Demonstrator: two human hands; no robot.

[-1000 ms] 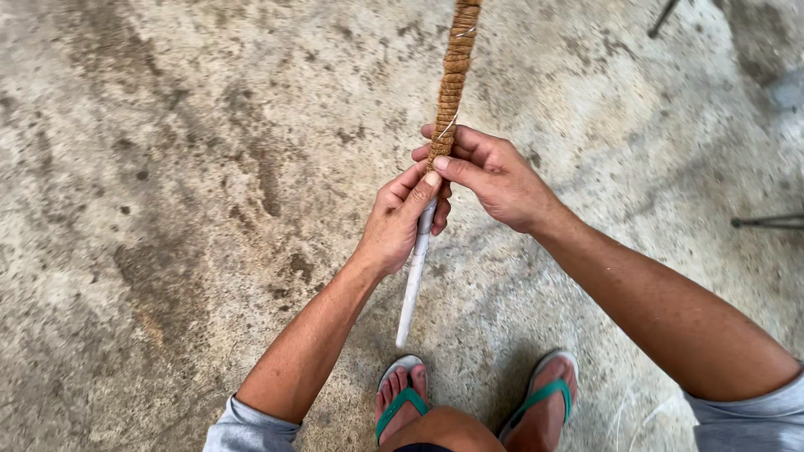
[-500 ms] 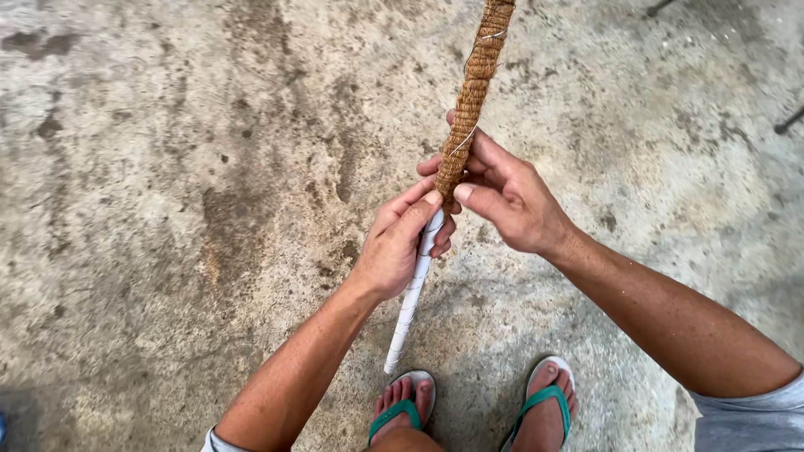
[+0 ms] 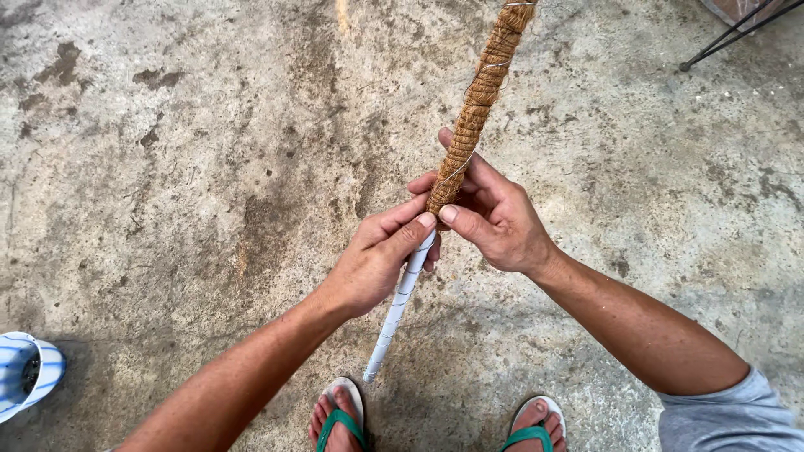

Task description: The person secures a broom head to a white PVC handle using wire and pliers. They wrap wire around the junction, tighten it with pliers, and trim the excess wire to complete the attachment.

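A long pole slants up the middle of the head view. Its upper part is wrapped in brown coir fibre (image 3: 477,109) bound with thin wire; its lower part is a bare white pipe (image 3: 392,318) with thin wire spiralling round it. My left hand (image 3: 377,259) grips the pipe just below where the fibre ends. My right hand (image 3: 490,213) holds the lower end of the fibre wrap, thumb pressed against it. The two thumbs almost touch.
Stained concrete floor (image 3: 193,167) lies all around. My feet in green-strapped sandals (image 3: 343,418) stand under the pipe's lower end. A blue-and-white striped object (image 3: 25,372) sits at the left edge. Thin black metal legs (image 3: 737,33) cross the top right corner.
The pole and both hands have shifted slightly in the view as the camera moved. The grip of both hands looks the same.
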